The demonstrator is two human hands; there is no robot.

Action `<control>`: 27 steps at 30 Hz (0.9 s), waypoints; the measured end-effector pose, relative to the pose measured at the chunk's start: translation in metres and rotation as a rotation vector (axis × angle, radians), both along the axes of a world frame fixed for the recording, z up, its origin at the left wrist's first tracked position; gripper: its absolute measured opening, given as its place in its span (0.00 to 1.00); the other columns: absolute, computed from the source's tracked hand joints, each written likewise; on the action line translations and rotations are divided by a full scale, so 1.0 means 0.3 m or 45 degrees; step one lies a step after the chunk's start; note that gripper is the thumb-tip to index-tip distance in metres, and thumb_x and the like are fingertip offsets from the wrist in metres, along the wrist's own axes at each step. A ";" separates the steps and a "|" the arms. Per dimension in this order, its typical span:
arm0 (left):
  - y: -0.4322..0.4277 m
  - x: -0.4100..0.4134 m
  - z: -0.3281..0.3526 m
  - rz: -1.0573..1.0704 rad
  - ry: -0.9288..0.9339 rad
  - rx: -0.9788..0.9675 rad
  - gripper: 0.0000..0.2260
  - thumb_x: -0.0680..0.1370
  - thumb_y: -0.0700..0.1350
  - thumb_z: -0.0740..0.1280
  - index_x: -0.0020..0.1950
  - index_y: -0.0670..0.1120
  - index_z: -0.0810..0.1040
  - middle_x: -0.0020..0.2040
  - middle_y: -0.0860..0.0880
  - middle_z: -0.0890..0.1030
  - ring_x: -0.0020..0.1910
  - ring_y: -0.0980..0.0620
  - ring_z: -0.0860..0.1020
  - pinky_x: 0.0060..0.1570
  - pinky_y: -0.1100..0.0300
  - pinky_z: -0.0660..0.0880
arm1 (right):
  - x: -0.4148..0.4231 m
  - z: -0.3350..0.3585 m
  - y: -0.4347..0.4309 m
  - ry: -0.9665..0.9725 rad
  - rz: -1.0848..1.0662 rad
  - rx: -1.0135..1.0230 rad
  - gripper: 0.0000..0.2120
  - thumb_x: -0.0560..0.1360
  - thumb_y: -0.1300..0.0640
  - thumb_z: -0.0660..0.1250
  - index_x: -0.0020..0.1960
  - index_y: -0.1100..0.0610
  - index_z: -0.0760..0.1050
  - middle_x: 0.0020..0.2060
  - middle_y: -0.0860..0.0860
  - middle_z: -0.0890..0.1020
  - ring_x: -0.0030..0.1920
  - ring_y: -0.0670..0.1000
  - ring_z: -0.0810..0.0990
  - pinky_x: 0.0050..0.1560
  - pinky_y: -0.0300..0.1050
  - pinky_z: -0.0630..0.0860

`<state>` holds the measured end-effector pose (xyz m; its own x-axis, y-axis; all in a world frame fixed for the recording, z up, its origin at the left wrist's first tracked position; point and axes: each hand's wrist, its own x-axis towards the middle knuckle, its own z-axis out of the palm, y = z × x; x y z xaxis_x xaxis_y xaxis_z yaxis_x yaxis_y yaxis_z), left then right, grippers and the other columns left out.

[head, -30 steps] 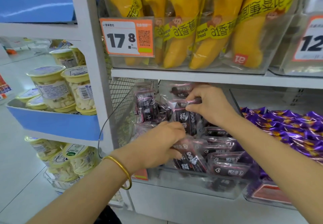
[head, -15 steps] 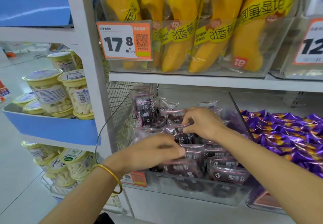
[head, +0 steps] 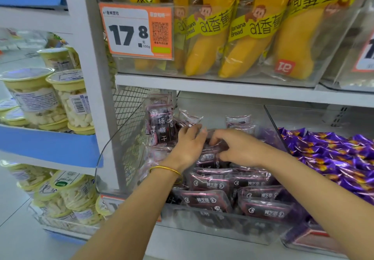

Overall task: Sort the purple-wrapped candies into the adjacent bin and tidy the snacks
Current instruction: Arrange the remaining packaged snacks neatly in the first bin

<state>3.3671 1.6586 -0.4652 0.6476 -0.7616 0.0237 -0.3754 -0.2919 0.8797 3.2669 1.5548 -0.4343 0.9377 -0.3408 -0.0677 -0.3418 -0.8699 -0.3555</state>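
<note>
the purple-wrapped candies [head: 332, 154] lie heaped just right of the clear bin [head: 222, 227], beyond its side wall. they are wrapped in glossy, crinkled purple foil with orange-yellow flashes. inside the clear bin, the left hand [head: 188, 146] rests with fingers nearly straight on the dark packets [head: 206, 199]. the right hand [head: 240, 150], just beside it, has its fingers and thumb curled, pinching one of the dark packets.

Retail shop, snack aisle. Evidence: orange-and-white printed price tag [head: 137, 30] reading 17.8 on a clear plastic bin [head: 332, 63], white metal shelving [head: 202, 84], bulk identical stock: yellow banana-bread packs [head: 253, 36], dark maroon snack packets [head: 206, 199], purple foil-wrapped candies [head: 334, 154], yellow-lidded clear tubs [head: 34, 97] on the neighbouring rack.
</note>
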 end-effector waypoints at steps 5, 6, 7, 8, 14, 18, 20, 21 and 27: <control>0.008 0.008 -0.016 -0.195 -0.124 0.063 0.21 0.82 0.45 0.56 0.75 0.52 0.60 0.76 0.48 0.53 0.73 0.50 0.58 0.67 0.64 0.56 | -0.040 0.017 -0.023 -0.202 -0.111 0.051 0.13 0.73 0.65 0.64 0.54 0.51 0.71 0.53 0.50 0.76 0.53 0.51 0.76 0.55 0.51 0.75; 0.010 0.009 -0.012 -0.214 -0.118 0.067 0.22 0.81 0.44 0.57 0.75 0.53 0.59 0.76 0.48 0.53 0.73 0.50 0.58 0.66 0.66 0.57 | -0.042 0.015 -0.029 -0.207 -0.132 0.027 0.14 0.73 0.66 0.64 0.54 0.51 0.70 0.52 0.52 0.77 0.51 0.53 0.77 0.53 0.54 0.76; 0.011 0.007 -0.009 -0.222 -0.088 0.051 0.23 0.81 0.43 0.57 0.75 0.53 0.57 0.76 0.49 0.54 0.72 0.50 0.60 0.65 0.67 0.58 | -0.044 0.012 -0.034 -0.211 -0.153 0.002 0.15 0.73 0.66 0.64 0.54 0.50 0.69 0.51 0.53 0.77 0.50 0.54 0.78 0.51 0.56 0.77; 0.013 0.006 -0.006 -0.223 -0.034 0.014 0.25 0.81 0.41 0.58 0.76 0.54 0.55 0.75 0.50 0.57 0.69 0.51 0.65 0.63 0.65 0.62 | -0.047 0.006 -0.040 -0.212 -0.172 -0.024 0.17 0.73 0.67 0.64 0.55 0.50 0.67 0.50 0.53 0.78 0.48 0.55 0.79 0.50 0.57 0.77; 0.020 0.019 -0.025 -0.087 0.479 -0.173 0.32 0.77 0.33 0.61 0.77 0.47 0.51 0.74 0.47 0.62 0.70 0.50 0.64 0.70 0.56 0.61 | -0.054 -0.017 -0.062 -0.275 -0.191 -0.089 0.19 0.73 0.70 0.61 0.59 0.54 0.63 0.42 0.50 0.75 0.43 0.52 0.78 0.48 0.56 0.78; -0.010 -0.018 0.006 -0.171 0.597 -0.128 0.29 0.78 0.38 0.59 0.76 0.54 0.53 0.76 0.50 0.57 0.74 0.49 0.56 0.69 0.53 0.53 | -0.053 -0.002 -0.063 -0.364 -0.257 -0.011 0.20 0.72 0.70 0.62 0.60 0.55 0.67 0.47 0.51 0.76 0.47 0.51 0.76 0.52 0.54 0.77; -0.015 -0.034 0.023 -0.262 0.606 -0.072 0.25 0.80 0.44 0.56 0.76 0.57 0.53 0.77 0.51 0.55 0.76 0.48 0.52 0.71 0.47 0.49 | -0.054 0.015 -0.052 -0.377 -0.238 -0.075 0.24 0.71 0.67 0.65 0.64 0.52 0.68 0.57 0.52 0.73 0.55 0.52 0.74 0.58 0.52 0.73; -0.018 -0.036 0.022 -0.285 0.597 -0.040 0.23 0.81 0.47 0.54 0.75 0.58 0.53 0.77 0.52 0.54 0.76 0.49 0.50 0.72 0.46 0.48 | -0.051 0.022 -0.043 -0.362 -0.195 -0.119 0.25 0.71 0.66 0.66 0.66 0.51 0.68 0.61 0.51 0.72 0.60 0.52 0.71 0.62 0.51 0.71; -0.018 -0.001 0.002 -0.178 0.687 -0.080 0.27 0.80 0.61 0.46 0.75 0.49 0.59 0.73 0.47 0.65 0.72 0.47 0.64 0.73 0.48 0.52 | -0.015 0.023 0.021 -0.093 0.009 -0.245 0.26 0.74 0.45 0.63 0.70 0.51 0.65 0.65 0.50 0.71 0.64 0.51 0.69 0.64 0.50 0.68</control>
<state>3.3669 1.6532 -0.4645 0.4736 -0.8488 -0.2349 0.1011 -0.2125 0.9719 3.2623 1.5610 -0.4274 0.9401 -0.3343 0.0664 -0.3149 -0.9264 -0.2062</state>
